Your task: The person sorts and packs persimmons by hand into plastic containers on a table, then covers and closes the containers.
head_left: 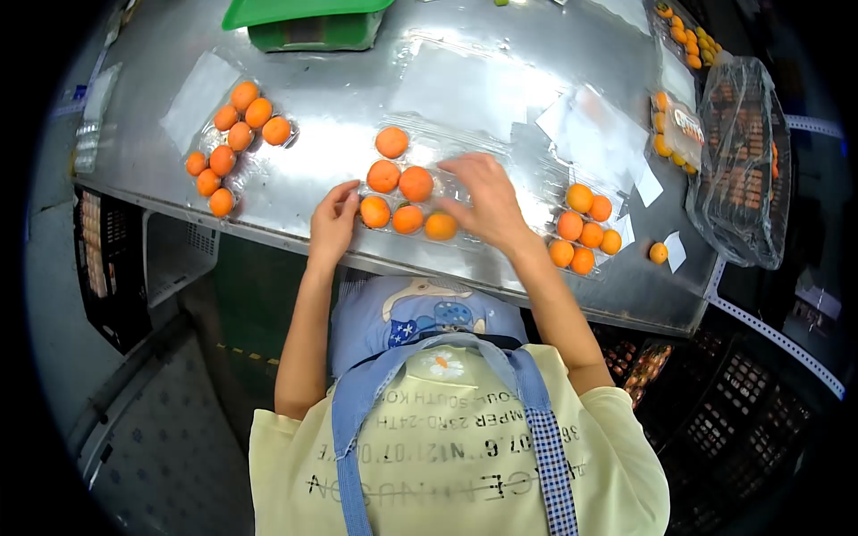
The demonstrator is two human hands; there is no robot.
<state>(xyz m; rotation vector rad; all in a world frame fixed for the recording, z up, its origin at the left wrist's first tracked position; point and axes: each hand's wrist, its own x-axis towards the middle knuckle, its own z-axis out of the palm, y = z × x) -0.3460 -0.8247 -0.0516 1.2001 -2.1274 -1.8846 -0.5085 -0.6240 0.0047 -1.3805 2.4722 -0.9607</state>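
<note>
In front of me on the metal table lies a clear plastic tray (447,183) holding several orange fruits (416,184) in rows; some of its cups on the right have no fruit. My left hand (332,223) is at the tray's left edge, thumb and fingers curled against it beside the nearest orange. My right hand (489,201) hovers over the tray's right side, fingers apart, close to the front right orange (441,226). I see nothing held in it.
A second group of oranges (239,136) sits in clear plastic at left, another (591,235) at right. White sheets (599,134) lie behind that one. A green tray (304,11) stands at the back; a plastic-lined crate (740,161) is at far right. One loose orange (659,253) lies near the corner.
</note>
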